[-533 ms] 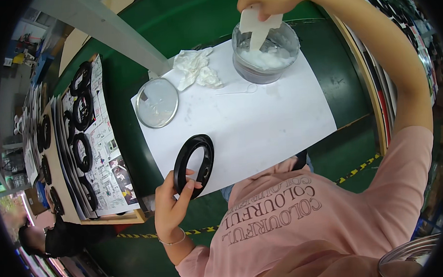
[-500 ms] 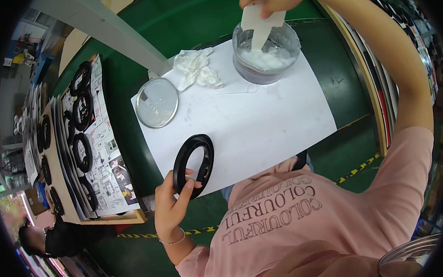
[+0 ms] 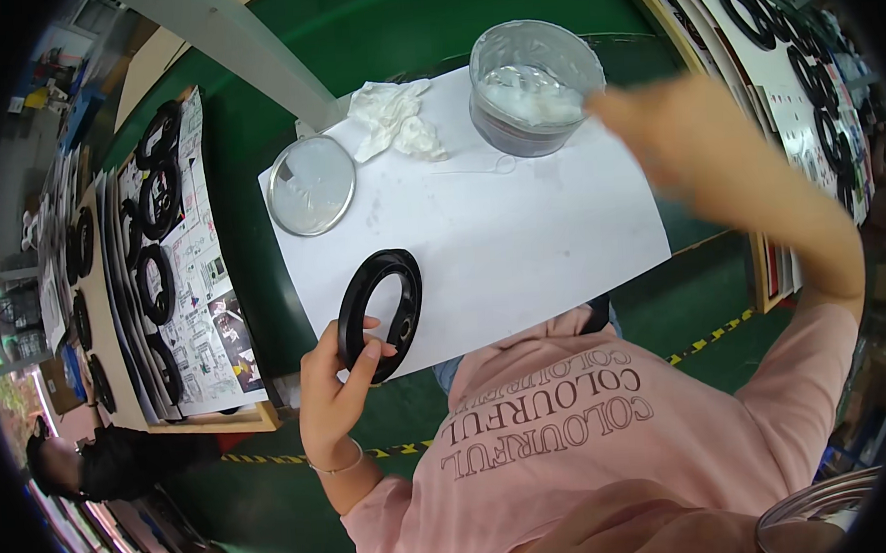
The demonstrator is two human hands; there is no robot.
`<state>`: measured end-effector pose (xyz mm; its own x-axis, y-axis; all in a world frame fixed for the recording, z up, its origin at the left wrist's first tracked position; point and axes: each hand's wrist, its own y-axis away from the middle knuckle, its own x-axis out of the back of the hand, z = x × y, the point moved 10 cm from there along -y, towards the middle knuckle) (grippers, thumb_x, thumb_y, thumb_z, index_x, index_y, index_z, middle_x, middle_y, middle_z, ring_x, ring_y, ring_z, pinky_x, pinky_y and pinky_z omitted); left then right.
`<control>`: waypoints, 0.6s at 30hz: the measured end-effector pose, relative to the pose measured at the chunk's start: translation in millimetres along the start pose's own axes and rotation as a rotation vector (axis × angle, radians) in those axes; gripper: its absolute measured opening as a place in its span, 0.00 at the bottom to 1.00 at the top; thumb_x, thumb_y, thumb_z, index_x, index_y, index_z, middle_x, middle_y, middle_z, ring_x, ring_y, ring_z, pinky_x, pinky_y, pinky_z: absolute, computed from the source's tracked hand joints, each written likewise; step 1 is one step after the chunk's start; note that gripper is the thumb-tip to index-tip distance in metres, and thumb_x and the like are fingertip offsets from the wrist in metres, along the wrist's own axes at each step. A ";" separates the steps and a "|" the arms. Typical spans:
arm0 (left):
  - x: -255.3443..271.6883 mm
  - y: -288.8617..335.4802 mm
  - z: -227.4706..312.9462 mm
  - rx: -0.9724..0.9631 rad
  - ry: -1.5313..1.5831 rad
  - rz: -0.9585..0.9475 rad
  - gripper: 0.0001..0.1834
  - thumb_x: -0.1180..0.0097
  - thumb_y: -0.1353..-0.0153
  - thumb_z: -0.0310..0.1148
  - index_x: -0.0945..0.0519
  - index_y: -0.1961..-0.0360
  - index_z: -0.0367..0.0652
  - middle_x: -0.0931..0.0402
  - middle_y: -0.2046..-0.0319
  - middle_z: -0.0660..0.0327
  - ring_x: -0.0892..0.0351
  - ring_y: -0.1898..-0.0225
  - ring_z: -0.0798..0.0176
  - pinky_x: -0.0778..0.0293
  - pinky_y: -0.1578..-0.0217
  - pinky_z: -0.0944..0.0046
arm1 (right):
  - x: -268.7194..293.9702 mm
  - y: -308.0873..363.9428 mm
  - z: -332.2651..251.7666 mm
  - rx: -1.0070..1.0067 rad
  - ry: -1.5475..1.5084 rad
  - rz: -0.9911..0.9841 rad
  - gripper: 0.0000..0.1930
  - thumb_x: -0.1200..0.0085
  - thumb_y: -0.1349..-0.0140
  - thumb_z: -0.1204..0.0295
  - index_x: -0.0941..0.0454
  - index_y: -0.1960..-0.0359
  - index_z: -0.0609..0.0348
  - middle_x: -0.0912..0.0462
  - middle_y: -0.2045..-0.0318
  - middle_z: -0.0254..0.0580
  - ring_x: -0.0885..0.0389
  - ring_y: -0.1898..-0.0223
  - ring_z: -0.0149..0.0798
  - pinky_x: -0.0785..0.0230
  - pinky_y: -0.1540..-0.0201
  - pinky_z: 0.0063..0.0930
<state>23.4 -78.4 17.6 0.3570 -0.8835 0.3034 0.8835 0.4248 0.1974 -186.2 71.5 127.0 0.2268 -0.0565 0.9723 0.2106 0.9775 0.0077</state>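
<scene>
The right hand, which half a second ago dipped a pale spatula into the tub of white paste, now swings blurred away, its grip impossible to tell, while the left hand pinches the black oval ring upright on the white paper sheet.

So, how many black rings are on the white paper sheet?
1. The black ring rests at the near edge of the white sheet, held by the left hand. More rings lie on boards at both sides; some may be hidden.
</scene>
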 end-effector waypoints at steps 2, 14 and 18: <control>-0.8 -1.1 -2.4 -0.002 0.016 0.007 0.09 0.51 0.45 0.25 0.28 0.63 0.34 0.23 0.78 0.60 0.27 0.76 0.74 0.33 0.75 0.75 | -7.0 23.1 -38.3 0.109 0.062 0.099 0.12 0.53 0.56 0.74 0.32 0.68 0.65 0.30 0.85 0.37 0.25 0.82 0.35 0.39 0.84 0.26; -1.7 1.8 1.2 -0.002 -0.008 0.006 0.09 0.51 0.45 0.26 0.28 0.62 0.35 0.23 0.78 0.61 0.28 0.77 0.75 0.34 0.75 0.76 | 30.9 14.3 37.5 -0.199 0.041 0.173 0.07 0.53 0.48 0.77 0.30 0.66 0.57 0.25 0.80 0.44 0.25 0.76 0.45 0.35 0.74 0.33; -5.2 0.0 2.5 0.015 -0.050 0.012 0.09 0.51 0.44 0.27 0.28 0.62 0.35 0.23 0.79 0.60 0.28 0.76 0.75 0.34 0.73 0.75 | 11.1 -53.6 53.3 -0.103 0.003 0.029 0.07 0.52 0.51 0.76 0.28 0.69 0.60 0.25 0.79 0.48 0.25 0.74 0.49 0.35 0.70 0.37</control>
<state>20.8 -73.2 18.4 0.3518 -0.8675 0.3516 0.8743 0.4387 0.2076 -245.7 29.4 149.8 0.2376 -0.0290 0.9709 0.3008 0.9526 -0.0451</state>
